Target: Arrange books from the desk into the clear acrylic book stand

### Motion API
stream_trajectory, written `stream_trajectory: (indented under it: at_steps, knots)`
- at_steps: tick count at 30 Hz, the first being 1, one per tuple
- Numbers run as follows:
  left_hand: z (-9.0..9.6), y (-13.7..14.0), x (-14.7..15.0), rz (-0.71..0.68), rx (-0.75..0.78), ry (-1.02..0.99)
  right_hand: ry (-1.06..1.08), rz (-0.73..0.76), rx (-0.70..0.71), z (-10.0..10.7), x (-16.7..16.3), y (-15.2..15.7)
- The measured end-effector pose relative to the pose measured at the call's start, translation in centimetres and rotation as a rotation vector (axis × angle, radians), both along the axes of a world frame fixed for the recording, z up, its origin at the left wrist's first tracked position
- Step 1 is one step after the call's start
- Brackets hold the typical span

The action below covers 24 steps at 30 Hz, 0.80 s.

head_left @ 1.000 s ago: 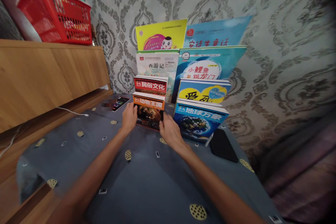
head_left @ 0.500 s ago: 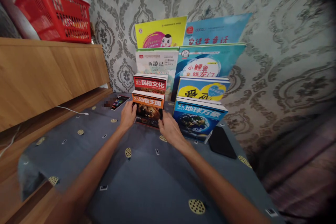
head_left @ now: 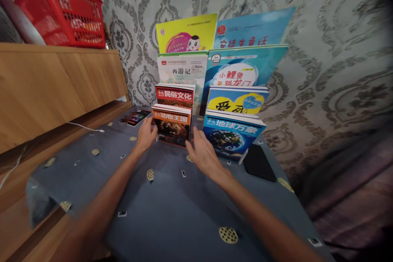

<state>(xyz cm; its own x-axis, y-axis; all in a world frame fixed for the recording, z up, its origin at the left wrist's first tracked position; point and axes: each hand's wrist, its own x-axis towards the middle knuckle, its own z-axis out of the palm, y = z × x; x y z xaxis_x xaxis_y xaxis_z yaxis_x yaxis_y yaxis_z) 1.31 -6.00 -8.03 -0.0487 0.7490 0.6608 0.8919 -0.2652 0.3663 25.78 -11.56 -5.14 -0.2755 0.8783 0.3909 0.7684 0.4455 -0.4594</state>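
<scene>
An upright book with an orange title band and a lion cover [head_left: 172, 125] stands at the front of the left stack. My left hand [head_left: 146, 134] is beside its left edge, thumb apart from the fingers; whether it still touches the book I cannot tell. At the lower right corner is my right hand [head_left: 201, 151], its fingers spread and not wrapped round anything. Close behind the lion book stands a red-topped book [head_left: 175, 93]. Right of my right hand, a blue book with a globe cover [head_left: 231, 137] stands upright in front of the right stack.
Taller books rise behind in steps: a white one [head_left: 182, 67], a teal one [head_left: 260, 63], a yellow one [head_left: 184, 28] and a blue one [head_left: 254, 28] near the patterned wall. A black tablet-like slab [head_left: 259, 163] lies at right. A red basket [head_left: 61, 12] sits on the wooden cabinet [head_left: 61, 90].
My right hand has loosened from the lion book's right edge, its fingers spreading. My left hand has eased slightly left of the cover. The books stay standing; the view has shifted a little.
</scene>
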Motion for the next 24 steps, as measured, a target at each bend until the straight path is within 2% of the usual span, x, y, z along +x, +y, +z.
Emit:
stream_trajectory:
  at_steps: [2, 5, 8, 10, 13, 16, 21, 24]
  knots:
    - [-0.3, -0.2, -1.2, 0.062, -0.056, 0.041, 0.043, 0.058, 0.021, -1.5, 0.5, -1.1]
    - [-1.2, 0.0, -3.6, 0.218, -0.168, 0.1, 0.074, 0.214, 0.046, -4.9, 1.1, -3.2]
    - [-2.4, 0.6, -6.0, 0.39, -0.308, 0.144, 0.021, 0.364, 0.072, -8.2, 1.6, -5.2]
    - [-3.0, 1.4, -7.5, 0.47, -0.398, 0.171, -0.017, 0.414, 0.082, -9.3, 1.8, -5.9]
    - [-3.1, 3.1, -9.7, 0.528, -0.518, 0.218, -0.019, 0.43, 0.077, -9.4, 1.8, -6.2]
    - [-2.5, 5.4, -11.7, 0.52, -0.629, 0.276, 0.003, 0.427, 0.062, -9.0, 1.8, -6.0]
    - [-1.0, 9.4, -14.7, 0.402, -0.805, 0.375, 0.049, 0.426, 0.041, -9.0, 1.9, -5.8]
    - [-0.5, 11.3, -15.7, 0.287, -0.822, 0.421, 0.075, 0.425, 0.015, -9.0, 2.1, -5.8]
